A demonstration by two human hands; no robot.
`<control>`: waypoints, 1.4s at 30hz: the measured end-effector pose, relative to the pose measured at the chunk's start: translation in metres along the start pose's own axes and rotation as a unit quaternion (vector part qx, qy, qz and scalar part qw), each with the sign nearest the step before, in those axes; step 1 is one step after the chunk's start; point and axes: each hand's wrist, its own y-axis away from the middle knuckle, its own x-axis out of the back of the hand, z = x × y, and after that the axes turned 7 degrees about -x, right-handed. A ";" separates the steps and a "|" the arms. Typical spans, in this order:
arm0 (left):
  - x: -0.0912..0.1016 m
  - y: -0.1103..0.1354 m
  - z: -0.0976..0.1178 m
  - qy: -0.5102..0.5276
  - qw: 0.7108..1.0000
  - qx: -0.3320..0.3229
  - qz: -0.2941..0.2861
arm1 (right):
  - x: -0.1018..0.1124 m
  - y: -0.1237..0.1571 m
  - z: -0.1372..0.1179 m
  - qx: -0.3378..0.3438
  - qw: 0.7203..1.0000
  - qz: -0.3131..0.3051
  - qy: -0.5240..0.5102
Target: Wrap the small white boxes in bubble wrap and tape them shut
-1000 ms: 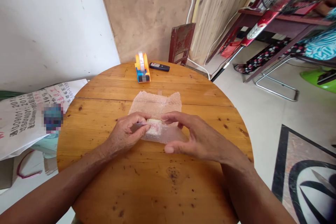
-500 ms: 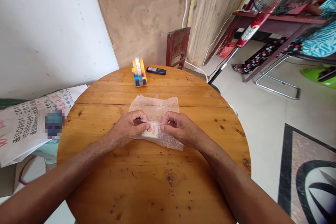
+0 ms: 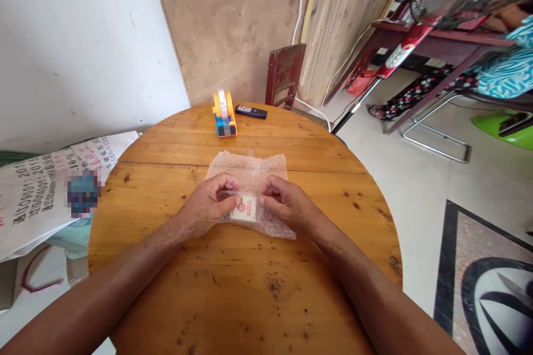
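Small white rectangular packet (image 3: 246, 209) with red print, between left hand (image 3: 208, 199) and right hand (image 3: 295, 204), near side of clear plastic bubble-wrap sheet (image 3: 250, 168) on round brown wooden counter (image 3: 233, 294). Both hands pinch the sheet.

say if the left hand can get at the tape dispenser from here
Probably yes: only bubble wrap and tabletop lie between the left hand and the tape dispenser, though that hand seems to be holding the wrap.

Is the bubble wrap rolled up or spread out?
Mostly spread out: the far part of the bubble wrap lies flat on the wooden table.
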 end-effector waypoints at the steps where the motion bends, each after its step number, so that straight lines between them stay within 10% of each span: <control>1: 0.000 0.000 0.001 -0.001 1.000 -0.003 0.002 | 0.001 0.000 0.001 0.003 1.000 0.003 0.009; 16: 0.000 -0.003 0.000 -0.004 1.000 0.004 -0.014 | 0.008 0.003 0.000 -0.018 0.984 0.065 0.167; 22: 0.000 -0.003 -0.001 -0.005 1.000 0.011 -0.025 | 0.007 0.018 -0.019 0.200 0.935 0.202 0.212; 28: 0.001 -0.005 -0.001 -0.003 1.000 0.007 -0.023 | -0.006 0.028 -0.035 0.319 0.889 0.088 0.315; 42: 0.044 0.006 0.007 -0.187 0.981 0.044 -0.033 | -0.015 0.023 -0.039 0.265 0.876 0.032 0.401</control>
